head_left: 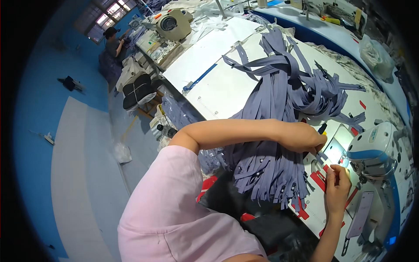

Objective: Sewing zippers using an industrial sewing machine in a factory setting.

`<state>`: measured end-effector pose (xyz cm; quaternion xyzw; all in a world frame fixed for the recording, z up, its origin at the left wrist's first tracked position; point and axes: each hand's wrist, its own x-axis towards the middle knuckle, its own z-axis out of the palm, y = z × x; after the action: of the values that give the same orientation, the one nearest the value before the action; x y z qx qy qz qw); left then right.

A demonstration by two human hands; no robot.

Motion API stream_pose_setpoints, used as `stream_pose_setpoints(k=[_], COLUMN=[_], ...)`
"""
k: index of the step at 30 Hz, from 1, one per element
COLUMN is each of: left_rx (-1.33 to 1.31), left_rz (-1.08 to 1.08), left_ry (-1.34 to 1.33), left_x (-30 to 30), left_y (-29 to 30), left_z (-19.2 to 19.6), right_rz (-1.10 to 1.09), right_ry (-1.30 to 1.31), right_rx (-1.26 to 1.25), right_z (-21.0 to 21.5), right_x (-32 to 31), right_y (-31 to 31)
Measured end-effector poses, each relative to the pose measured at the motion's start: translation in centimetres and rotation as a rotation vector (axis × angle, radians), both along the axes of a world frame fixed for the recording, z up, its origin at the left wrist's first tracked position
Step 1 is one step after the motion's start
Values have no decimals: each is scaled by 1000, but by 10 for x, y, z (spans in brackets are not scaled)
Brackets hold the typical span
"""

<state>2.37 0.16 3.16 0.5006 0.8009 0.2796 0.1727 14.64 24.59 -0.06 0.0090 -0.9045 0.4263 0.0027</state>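
My left hand (302, 137) reaches across the table with its fingers closed on a short grey-purple zipper end (321, 156), beside the lit plate of a white and blue sewing machine (370, 146). My right hand (338, 188) is just nearer to me, thumb and fingers pinched together. A small red piece shows by its fingertips; whether it is gripped I cannot make out. Under my left forearm lies a big bundle of long grey-purple zippers (271, 98), its ends with small dark parts hanging over the table's near edge.
Red strips (318, 180) lie beside my right hand, and a phone (361, 214) rests near the machine. The white table (209, 89) stretches away to the far left. Another person (114, 46) works at the back left. A black-cushioned stool (139, 92) stands on the floor.
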Motion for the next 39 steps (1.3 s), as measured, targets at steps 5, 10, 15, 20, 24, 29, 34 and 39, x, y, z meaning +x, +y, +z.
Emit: stream_pose_setpoints(k=[5, 10, 15, 20, 24, 29, 34, 39], left_rx=[73, -52, -35, 35, -20, 214, 148, 136], left_rz=[-33, -52, -69, -124, -69, -72, 68, 141], left_ry=[-35, -307, -398, -371, -150, 186, -204, -290], left_x=[-12, -27, -24, -18, -15, -20, -18, -14], left_y=[16, 30, 26, 33, 31, 28, 35, 40], left_z=[-5, -4, -5, -9, -5, -14, -9, -18], right_rz=[38, -46, -26, 7, -41, -77, -70, -114], right_ry=[170, 166, 268, 230, 254, 278, 189, -20], right_rx=[-199, -243, -52, -59, -118, -227, -256, -455], right_z=[1, -3, -8, -7, -9, -10, -10, -11], right_x=[-2, -6, -9, -7, -12, -22, -19, -15], right_y=[-17, -19, -22, -20, -21, -17, -5, -3])
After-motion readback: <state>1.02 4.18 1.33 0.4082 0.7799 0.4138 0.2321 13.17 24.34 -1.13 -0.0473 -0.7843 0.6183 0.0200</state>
